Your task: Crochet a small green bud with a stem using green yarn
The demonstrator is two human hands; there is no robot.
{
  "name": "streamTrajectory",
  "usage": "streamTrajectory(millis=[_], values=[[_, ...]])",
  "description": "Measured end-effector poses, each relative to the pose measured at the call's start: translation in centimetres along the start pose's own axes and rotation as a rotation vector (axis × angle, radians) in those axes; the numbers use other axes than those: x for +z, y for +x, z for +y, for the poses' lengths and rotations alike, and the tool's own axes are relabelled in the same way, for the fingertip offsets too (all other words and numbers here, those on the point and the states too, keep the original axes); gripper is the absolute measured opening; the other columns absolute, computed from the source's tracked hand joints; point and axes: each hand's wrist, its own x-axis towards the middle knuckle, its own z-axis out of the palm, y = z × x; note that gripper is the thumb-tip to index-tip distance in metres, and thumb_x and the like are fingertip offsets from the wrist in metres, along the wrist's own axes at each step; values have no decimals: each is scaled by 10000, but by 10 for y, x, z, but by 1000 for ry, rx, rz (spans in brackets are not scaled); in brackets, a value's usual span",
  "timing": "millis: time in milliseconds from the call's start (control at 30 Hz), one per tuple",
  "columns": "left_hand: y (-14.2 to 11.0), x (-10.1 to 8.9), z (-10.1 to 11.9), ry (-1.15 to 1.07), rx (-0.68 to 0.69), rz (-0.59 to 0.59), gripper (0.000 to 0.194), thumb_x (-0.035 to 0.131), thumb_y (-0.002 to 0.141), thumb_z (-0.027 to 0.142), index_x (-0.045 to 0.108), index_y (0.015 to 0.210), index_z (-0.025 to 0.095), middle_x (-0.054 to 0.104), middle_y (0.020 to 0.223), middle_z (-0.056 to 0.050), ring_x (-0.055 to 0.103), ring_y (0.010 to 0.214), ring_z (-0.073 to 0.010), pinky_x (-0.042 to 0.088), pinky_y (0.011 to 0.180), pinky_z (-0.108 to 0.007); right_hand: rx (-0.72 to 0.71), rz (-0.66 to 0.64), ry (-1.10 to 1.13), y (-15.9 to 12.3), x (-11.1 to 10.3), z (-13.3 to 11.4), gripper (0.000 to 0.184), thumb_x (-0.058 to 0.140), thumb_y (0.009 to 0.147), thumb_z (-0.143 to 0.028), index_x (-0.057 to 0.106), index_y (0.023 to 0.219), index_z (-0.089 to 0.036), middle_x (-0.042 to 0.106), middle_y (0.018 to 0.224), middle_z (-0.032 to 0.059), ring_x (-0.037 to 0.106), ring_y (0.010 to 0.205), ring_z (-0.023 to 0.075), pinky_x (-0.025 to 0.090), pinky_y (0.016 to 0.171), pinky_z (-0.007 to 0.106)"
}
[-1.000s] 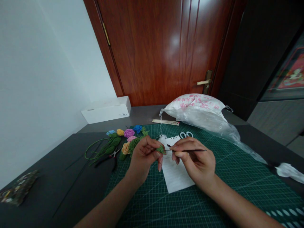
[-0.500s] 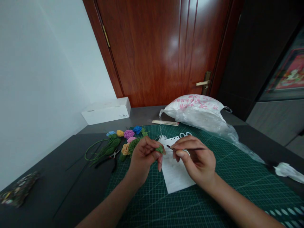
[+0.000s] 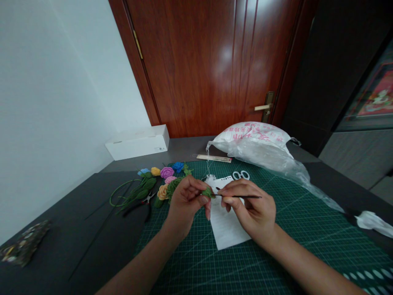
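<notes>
Between the thumb and fingers of my left hand (image 3: 186, 205) is a small green crocheted piece (image 3: 208, 191). My right hand (image 3: 253, 211) pinches a thin dark crochet hook (image 3: 251, 196), whose tip meets the right side of the green piece. Under both hands lies a white sheet of paper (image 3: 229, 231) with a torn top edge, on a green cutting mat (image 3: 190, 258). Just left of my left hand, green yarn (image 3: 174, 186) sits by an orange crocheted flower (image 3: 162, 192), partly hidden by the hand.
White-handled scissors (image 3: 241, 175) rest beyond my right hand, with a ruler (image 3: 214, 158) farther back. A large plastic bag (image 3: 256, 139) and a white box (image 3: 139, 143) stand behind. Pliers (image 3: 148, 201) and a purple crocheted flower (image 3: 167, 172) are at left.
My right hand has shifted slightly left, bringing the hook's tip from just off the green crocheted piece into contact with it. My left hand is almost still.
</notes>
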Motion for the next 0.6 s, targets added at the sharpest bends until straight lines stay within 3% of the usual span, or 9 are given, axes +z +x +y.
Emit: streamTrajectory(millis=[300,433,600], values=[[-1,1,2,2,-25,16,196,768,821,74,601,849,174,731,865,7,657,519,-102,545,382,-185,-35,-22,33,1,-2,-1,83,656,942,-111,722,928,-159,780,812,87,750,761,189,638,668,306],[1,2,3,7,9,2,221,766,811,53,585,849,174,736,857,-1,668,567,-120,580,434,-220,51,63,29,-4,-4,-3,140,663,916,-79,713,1001,-179,765,821,67,731,744,191,633,626,325],[0,3,5,24,7,24,252,779,801,49,565,848,174,746,897,-10,692,611,-134,619,506,-264,122,76,20,-8,-2,-3,124,668,917,-88,689,969,-199,721,726,33,703,682,185,592,535,302]])
